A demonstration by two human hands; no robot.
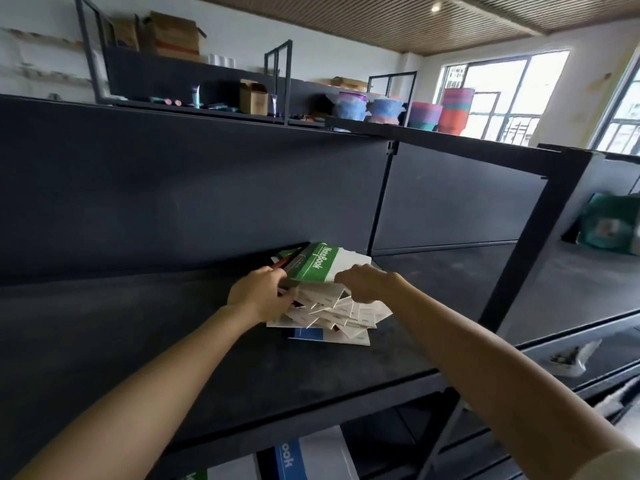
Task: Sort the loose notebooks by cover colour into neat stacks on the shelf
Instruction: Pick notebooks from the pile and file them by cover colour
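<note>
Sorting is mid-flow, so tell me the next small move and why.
Probably lift the green notebook clear and set it on bare shelf to the left: both hands already grip it above the jumbled pile, and no green stack shows yet.

We read "NoteBook" in white letters on the green notebook (317, 263). On the blue notebook (289, 460) below the shelf we make out only "ook".

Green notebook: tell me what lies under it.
Under the green notebook, held by both hands, a loose heap of notebooks lies on the shelf, mostly white, with a blue notebook at the bottom. Covers deeper in the heap are hidden.
</note>
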